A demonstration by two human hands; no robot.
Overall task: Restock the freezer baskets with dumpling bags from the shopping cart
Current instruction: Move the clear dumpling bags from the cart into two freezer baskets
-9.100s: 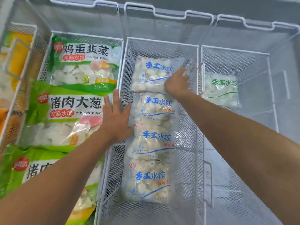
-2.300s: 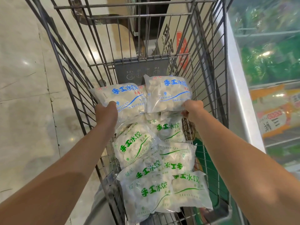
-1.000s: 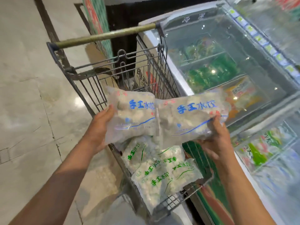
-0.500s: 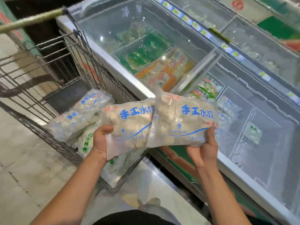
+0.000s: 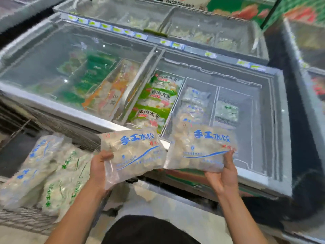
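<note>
1. Now our left hand (image 5: 100, 166) grips one blue-print bag (image 5: 135, 152), our right hand (image 5: 223, 175) another (image 5: 202, 148), near the freezer's front edge (image 5: 253, 175).
2. We should lay both flat in the middle basket (image 5: 198, 83).

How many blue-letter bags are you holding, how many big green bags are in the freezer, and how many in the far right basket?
Blue-lettered bags, held by left hand and right hand: 2
Big green bags: 3
Green-lettered bag in the right basket: 1
Total: 6
</note>
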